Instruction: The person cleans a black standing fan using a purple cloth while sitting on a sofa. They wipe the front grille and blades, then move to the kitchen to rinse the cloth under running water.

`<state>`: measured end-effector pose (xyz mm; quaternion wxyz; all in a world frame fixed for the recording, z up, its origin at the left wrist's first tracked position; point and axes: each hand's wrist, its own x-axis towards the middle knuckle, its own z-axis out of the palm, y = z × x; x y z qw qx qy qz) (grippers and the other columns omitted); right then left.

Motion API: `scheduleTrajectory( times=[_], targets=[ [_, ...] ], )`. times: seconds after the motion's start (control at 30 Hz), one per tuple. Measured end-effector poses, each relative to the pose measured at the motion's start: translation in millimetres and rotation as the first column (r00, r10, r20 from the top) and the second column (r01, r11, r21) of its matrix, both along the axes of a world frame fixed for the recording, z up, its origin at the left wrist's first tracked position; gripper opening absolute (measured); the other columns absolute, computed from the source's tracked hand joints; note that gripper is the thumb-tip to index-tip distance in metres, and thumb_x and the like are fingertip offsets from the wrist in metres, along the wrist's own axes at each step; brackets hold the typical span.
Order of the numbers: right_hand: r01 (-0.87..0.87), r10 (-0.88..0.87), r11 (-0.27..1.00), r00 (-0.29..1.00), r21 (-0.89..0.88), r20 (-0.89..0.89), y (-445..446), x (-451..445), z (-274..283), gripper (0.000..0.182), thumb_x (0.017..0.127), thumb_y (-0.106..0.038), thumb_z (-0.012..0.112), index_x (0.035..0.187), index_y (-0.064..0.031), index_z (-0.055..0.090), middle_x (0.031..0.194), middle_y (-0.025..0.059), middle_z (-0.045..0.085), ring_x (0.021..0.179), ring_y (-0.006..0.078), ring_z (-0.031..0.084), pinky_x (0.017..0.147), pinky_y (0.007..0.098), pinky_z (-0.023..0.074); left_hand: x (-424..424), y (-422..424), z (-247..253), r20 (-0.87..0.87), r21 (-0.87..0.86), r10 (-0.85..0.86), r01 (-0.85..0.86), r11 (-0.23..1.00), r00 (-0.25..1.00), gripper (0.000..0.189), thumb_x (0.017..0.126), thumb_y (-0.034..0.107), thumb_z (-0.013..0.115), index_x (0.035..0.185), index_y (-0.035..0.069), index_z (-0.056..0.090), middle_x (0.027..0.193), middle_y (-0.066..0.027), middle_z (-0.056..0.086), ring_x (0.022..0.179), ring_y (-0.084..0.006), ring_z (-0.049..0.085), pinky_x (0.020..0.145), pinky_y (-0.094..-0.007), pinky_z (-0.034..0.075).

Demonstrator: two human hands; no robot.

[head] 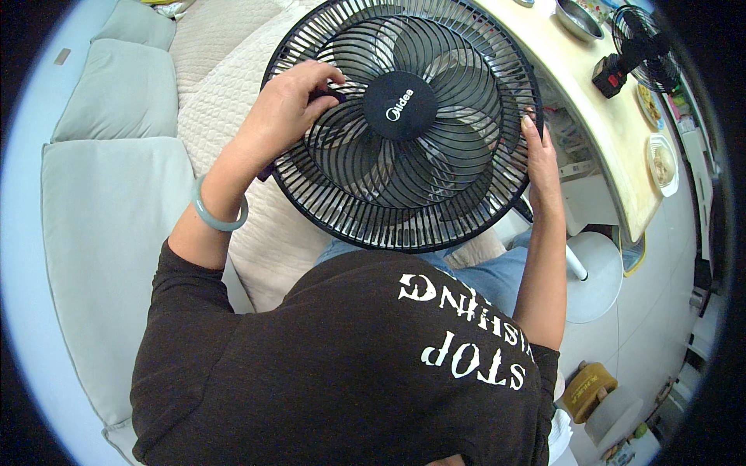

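Note:
A black Midea fan [400, 105] stands or lies before me, its round wire grille [408, 226] facing up toward me. Dark blades show through the wires. My left hand [285, 102], with a pale green bangle on its wrist, bends over the grille's left side. Its thumb and fingers pinch a dark purple cloth [319, 98] against the wires, and more dark purple material shows below the hand by the rim. Along the opposite edge, my right hand [541, 154] grips the grille's outer rim. The fan's base is hidden.
To the left runs a sofa with pale grey-green cushions [111, 256] and a quilted cream cover [227, 110]. At right, a cream table [626, 157] carries a small black fan [644, 49], a metal bowl [580, 20] and a white food container [661, 166]. A round white base [591, 291] stands below it.

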<state>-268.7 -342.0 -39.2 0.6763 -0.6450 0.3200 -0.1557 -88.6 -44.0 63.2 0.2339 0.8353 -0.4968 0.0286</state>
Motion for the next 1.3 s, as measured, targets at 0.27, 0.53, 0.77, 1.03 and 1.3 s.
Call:
scheduleTrajectory(
  times=[0.27, 0.53, 0.77, 1.03, 1.3],
  targets=[
    [-0.011, 0.011, 1.0, 1.0, -0.016, 0.004, -2.0, -0.6, -1.0, 0.054, 0.089, -0.052, 0.056, 0.121, -0.0092, 0.056, 0.099, 0.0015, 0.059, 0.081, 0.0116, 0.054, 0.073, 0.025, 0.0428, -10.8, 6.8, -8.6, 0.209, 0.032, 0.136, -0.146, 0.989, 0.968, 0.017, 0.079, 0.016, 0.069, 0.089, 0.004, 0.063, 0.082, -0.0099, 0.06, 0.075, -0.0294, 0.061, 0.065, -0.0359, 0.049],
    [-0.011, 0.011, 1.0, 0.999, -0.001, 0.038, -0.4, -0.2, -1.3, 0.052, 0.088, -0.05, 0.058, 0.122, -0.0098, 0.056, 0.1, 0.0011, 0.061, 0.082, 0.0095, 0.055, 0.069, 0.0247, 0.0436, -8.9, 0.3, 2.6, 0.192, 0.226, -0.069, 0.024, 0.974, 0.979, 0.01, 0.082, 0.011, 0.063, 0.088, 0.003, 0.065, 0.082, -0.0123, 0.059, 0.075, -0.0331, 0.061, 0.065, -0.0404, 0.049],
    [-0.011, 0.011, 1.0, 1.0, -0.017, -0.003, -1.6, -1.4, -0.5, 0.054, 0.087, -0.05, 0.059, 0.123, -0.01, 0.057, 0.1, 0.0017, 0.061, 0.081, 0.0095, 0.054, 0.069, 0.0243, 0.0434, -20.3, 14.2, 3.3, 0.166, 0.301, 0.047, -0.096, 0.949, 0.985, 0.012, 0.081, 0.009, 0.061, 0.086, 0.0, 0.067, 0.084, -0.0161, 0.062, 0.078, -0.0352, 0.062, 0.07, -0.042, 0.05],
    [0.015, -0.012, 0.997, 0.999, -0.078, 0.045, 0.5, -1.6, -2.7, 0.058, 0.086, -0.049, 0.062, 0.127, -0.009, 0.055, 0.105, 0.0034, 0.062, 0.09, 0.0122, 0.055, 0.075, 0.0262, 0.0438, -24.0, 21.7, 15.2, 0.014, 0.485, 0.204, -0.185, 0.855, 0.979, 0.014, 0.077, 0.011, 0.063, 0.082, -0.001, 0.069, 0.08, -0.0207, 0.065, 0.077, -0.036, 0.064, 0.072, -0.0426, 0.05],
    [0.016, -0.013, 0.998, 0.999, -0.061, 0.043, 2.4, -3.4, 0.9, 0.054, 0.087, -0.051, 0.059, 0.122, -0.0093, 0.057, 0.098, 0.0017, 0.061, 0.083, 0.0096, 0.053, 0.072, 0.0246, 0.0422, -25.7, 59.2, 15.2, -0.215, 0.487, 0.306, -0.17, 0.856, 0.927, 0.014, 0.082, 0.012, 0.064, 0.086, -0.001, 0.064, 0.072, -0.0106, 0.063, 0.066, -0.018, 0.058, 0.066, -0.0311, 0.047]
  ],
)
